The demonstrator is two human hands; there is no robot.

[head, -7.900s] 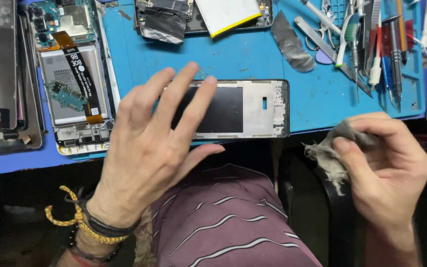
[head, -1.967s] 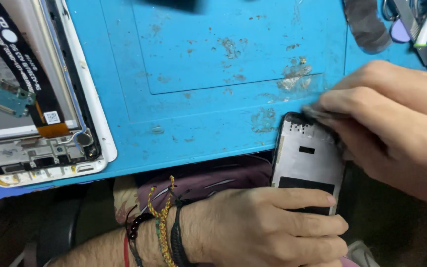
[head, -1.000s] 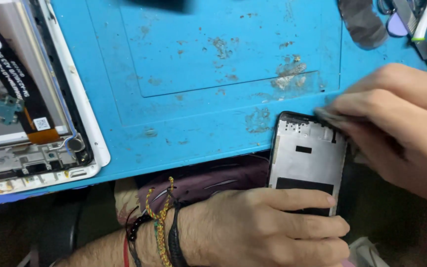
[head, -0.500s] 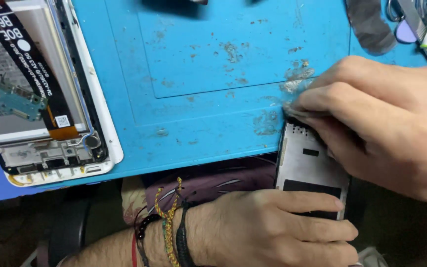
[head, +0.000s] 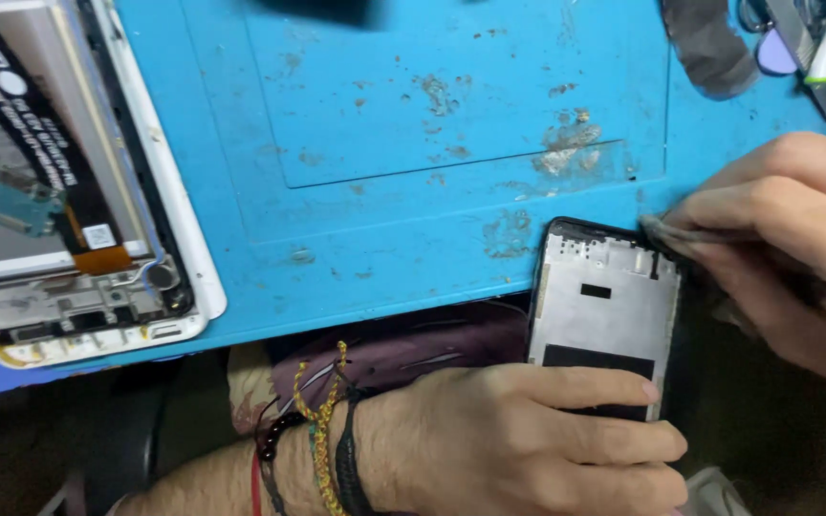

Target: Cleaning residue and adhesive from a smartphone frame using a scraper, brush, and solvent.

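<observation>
Left hand (head: 537,444) grips the phone frame (head: 604,306) from below. Right hand (head: 786,239) pinches a grey cloth (head: 666,234) against its top-right corner. Blue mat (head: 413,220) lies open leftward.

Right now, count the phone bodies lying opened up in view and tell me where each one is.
2. A white-framed opened phone lies at the blue mat's left edge. The silver phone frame overhangs the mat's near edge, left hand gripping its lower end, right hand at its top corner. Others may be out of view.

Mat centre (head: 432,124) free; opened phone (head: 69,191) blocks left.
</observation>
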